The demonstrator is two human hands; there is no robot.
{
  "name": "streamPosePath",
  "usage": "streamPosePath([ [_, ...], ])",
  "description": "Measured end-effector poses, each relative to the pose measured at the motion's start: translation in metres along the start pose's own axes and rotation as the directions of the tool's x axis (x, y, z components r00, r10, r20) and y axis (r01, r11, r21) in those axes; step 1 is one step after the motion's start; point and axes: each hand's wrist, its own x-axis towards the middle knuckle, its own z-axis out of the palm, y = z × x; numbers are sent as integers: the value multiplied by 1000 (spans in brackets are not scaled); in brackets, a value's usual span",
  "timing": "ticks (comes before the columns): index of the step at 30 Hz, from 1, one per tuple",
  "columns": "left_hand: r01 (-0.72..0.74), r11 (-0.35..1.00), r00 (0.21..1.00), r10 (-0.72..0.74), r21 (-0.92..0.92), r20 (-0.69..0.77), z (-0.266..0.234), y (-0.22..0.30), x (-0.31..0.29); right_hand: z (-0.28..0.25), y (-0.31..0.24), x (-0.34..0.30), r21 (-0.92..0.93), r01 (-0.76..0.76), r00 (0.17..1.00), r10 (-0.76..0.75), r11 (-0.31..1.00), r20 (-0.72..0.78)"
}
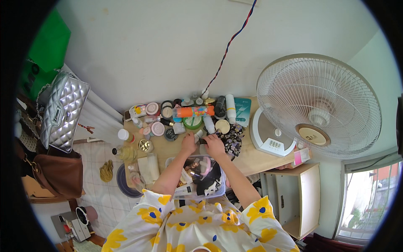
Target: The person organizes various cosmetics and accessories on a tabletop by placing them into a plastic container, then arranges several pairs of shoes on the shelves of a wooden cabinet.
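My left hand [189, 143] is closed around a small pale bottle [198, 135] at the front middle of the crowded table. Close beside it is my right hand [214, 145], its fingers curled together near a small dark thing; what they hold is too small to make out. To its right lies a dark floral cloth pouch [231, 138]. Below both hands, against my body, a clear plastic bin [221, 190] holds several cosmetics, a pink item and a black-and-white cloth piece. Beyond the hands are a green round tub [193, 122] and an orange patterned tube [194, 111].
Jars, compacts and bottles crowd the wooden table [248, 161] up to the wall. A large fan [320, 105] stands at the right, above an open wooden cabinet [302, 197]. Silver [65, 111] and brown [58, 174] handbags hang at the left. A dark basin [125, 182] sits on the floor.
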Motion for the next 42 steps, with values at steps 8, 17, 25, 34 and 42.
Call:
streamPosePath([
  [8,-83,948,993,54,-308,-103,-9,-20,-10,-24,-12,-26,356,26,929,109,934,-355],
  [17,-129,815,984,35,-565,-174,-86,25,-108,-28,-4,-90,479,-68,927,233,875,-294],
  [25,-298,931,955,289,-210,-71,-30,33,-167,-12,-20,-122,465,-273,961,258,843,97],
  [34,-332,943,941,333,31,-59,-57,48,-173,-35,-16,-117,386,-90,993,113,918,-37],
  [42,-251,963,967,245,-94,-77,-66,44,-87,-41,4,-58,376,-87,987,131,923,-93],
])
